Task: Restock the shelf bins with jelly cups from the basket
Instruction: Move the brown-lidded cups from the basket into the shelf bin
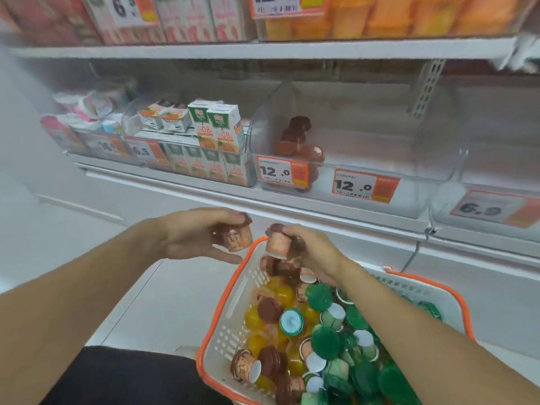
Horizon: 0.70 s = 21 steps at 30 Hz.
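Note:
A white basket with an orange rim [230,290] sits low at the right, full of brown, yellow and green jelly cups [324,331]. My left hand [190,238] grips a brown jelly cup [236,236] just left of the basket's far corner. My right hand [309,249] holds another brown jelly cup [277,242] over the basket's far end, with more brown cups under its palm. Ahead on the shelf, a clear bin [350,159] holds several brown cups [298,141] at its left side.
Juice cartons [216,133] fill the bin left of the clear one, and small white pots [87,112] stand further left. Orange price tags [365,185] line the shelf edge. An upper shelf [263,49] carries orange cups and cartons. Another clear bin [496,176] is at right.

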{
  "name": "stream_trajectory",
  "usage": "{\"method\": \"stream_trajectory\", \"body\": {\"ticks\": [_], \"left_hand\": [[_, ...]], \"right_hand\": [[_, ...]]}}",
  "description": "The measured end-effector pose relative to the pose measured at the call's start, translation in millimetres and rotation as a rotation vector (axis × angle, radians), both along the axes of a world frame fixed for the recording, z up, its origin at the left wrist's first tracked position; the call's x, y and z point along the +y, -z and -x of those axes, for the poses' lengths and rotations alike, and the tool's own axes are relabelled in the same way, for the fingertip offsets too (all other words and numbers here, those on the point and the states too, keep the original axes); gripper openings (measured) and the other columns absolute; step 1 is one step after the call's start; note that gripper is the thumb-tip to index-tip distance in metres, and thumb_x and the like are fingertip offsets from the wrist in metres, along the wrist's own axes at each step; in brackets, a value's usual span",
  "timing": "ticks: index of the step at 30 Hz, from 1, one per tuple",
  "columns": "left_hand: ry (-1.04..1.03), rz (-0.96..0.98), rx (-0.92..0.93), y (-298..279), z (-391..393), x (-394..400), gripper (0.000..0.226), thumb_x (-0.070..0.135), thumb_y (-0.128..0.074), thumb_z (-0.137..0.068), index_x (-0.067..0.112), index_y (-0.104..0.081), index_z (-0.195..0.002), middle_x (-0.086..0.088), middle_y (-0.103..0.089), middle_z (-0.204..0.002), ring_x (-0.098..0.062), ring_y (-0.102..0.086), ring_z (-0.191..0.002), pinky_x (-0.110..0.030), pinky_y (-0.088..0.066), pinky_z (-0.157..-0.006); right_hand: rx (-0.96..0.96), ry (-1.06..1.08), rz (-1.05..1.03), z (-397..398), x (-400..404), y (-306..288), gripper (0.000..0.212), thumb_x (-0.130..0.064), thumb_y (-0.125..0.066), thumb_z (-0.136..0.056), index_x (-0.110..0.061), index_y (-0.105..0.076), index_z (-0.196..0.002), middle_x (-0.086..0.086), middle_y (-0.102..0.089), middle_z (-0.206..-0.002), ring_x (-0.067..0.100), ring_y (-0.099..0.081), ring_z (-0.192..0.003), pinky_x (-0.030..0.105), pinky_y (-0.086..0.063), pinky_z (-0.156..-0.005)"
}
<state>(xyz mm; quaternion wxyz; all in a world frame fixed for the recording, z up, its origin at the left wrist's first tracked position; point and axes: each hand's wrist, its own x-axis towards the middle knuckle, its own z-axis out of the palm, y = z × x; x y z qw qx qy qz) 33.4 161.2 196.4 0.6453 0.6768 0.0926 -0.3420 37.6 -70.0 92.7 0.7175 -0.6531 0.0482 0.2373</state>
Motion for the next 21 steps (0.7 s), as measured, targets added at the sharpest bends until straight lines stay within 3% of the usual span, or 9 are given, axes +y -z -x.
{"method": "stream_trajectory", "body": {"ticks": [2,5,8,11,14,16,18,21], "left_hand": [[-0.091,0.182,0.002,-12,-1,-15,0.062,0.026,-0.094,-0.056,0.008,-0.066,-0.109,-0.013,-0.066,-0.101,-0.026,-0.068,-0.085,-0.046,-0.059,-0.075],[-0.128,0.260,-0.016,-25,3,-41,0.023,0.015,-0.068,-0.078,0.006,-0.062,-0.098,-0.018,-0.064,-0.101,-0.030,-0.068,-0.076,-0.034,-0.056,-0.061],[-0.007,0.269,-0.037,-23,6,-60,0.038,0.015,-0.076,-0.067,0.002,-0.061,-0.100,-0.020,-0.068,-0.100,-0.032,-0.066,-0.079,-0.034,-0.047,-0.066],[0.066,0.321,0.037,-27,10,-78,0.038,0.028,-0.074,-0.071,0.001,-0.061,-0.095,-0.019,-0.063,-0.083,-0.033,-0.061,-0.071,-0.029,-0.043,-0.054],[0.132,0.358,0.052,-32,14,-95,0.070,0.061,-0.053,-0.084,-0.001,-0.067,-0.113,-0.016,-0.057,-0.070,-0.031,-0.055,-0.063,-0.028,-0.023,-0.048],[0.144,0.361,0.003,-33,14,-105,0.075,0.065,-0.048,-0.087,0.001,-0.067,-0.121,-0.015,-0.057,-0.070,-0.030,-0.055,-0.063,-0.028,-0.016,-0.048],[0.113,0.388,-0.023,-32,14,-116,0.066,0.063,-0.048,-0.090,0.005,-0.071,-0.112,-0.015,-0.059,-0.075,-0.031,-0.057,-0.066,-0.027,-0.017,-0.047],[0.014,0.412,-0.078,-30,11,-126,0.057,0.060,-0.049,-0.093,0.007,-0.066,-0.109,-0.013,-0.061,-0.079,-0.030,-0.061,-0.068,-0.024,-0.027,-0.046]], "right_hand": [[0.018,0.050,-0.234,-4,-9,-31,0.034,-0.032,-0.055,-0.093,-0.006,-0.068,-0.109,0.010,-0.060,-0.080,0.017,-0.053,-0.062,0.029,-0.038,-0.056],[0.011,0.075,-0.518,-8,-24,-64,0.045,-0.034,-0.061,-0.080,-0.005,-0.059,-0.114,0.008,-0.054,-0.077,0.019,-0.052,-0.063,0.033,-0.038,-0.061],[-0.052,0.105,-0.658,-9,-37,-87,0.053,-0.033,-0.069,-0.069,-0.003,-0.055,-0.110,0.015,-0.047,-0.089,0.023,-0.049,-0.074,0.034,-0.041,-0.063],[-0.103,0.114,-0.666,-7,-45,-102,0.061,-0.036,-0.067,-0.068,-0.003,-0.053,-0.117,0.026,-0.047,-0.108,0.029,-0.050,-0.087,0.034,-0.042,-0.064],[-0.191,0.096,-0.611,-4,-48,-111,0.054,-0.036,-0.043,-0.087,0.004,-0.060,-0.119,0.031,-0.062,-0.114,0.030,-0.061,-0.089,0.038,-0.047,-0.070],[-0.231,0.094,-0.594,-1,-47,-113,0.051,-0.034,-0.035,-0.092,0.003,-0.065,-0.110,0.028,-0.065,-0.105,0.034,-0.054,-0.083,0.037,-0.048,-0.072],[-0.263,0.097,-0.551,-1,-43,-110,0.050,-0.036,-0.037,-0.091,0.003,-0.065,-0.104,0.026,-0.057,-0.093,0.036,-0.040,-0.077,0.036,-0.042,-0.066],[-0.289,0.079,-0.454,-4,-42,-107,0.049,-0.040,-0.034,-0.092,0.002,-0.059,-0.099,0.015,-0.040,-0.070,0.028,-0.042,-0.050,0.027,-0.040,-0.043]]}}
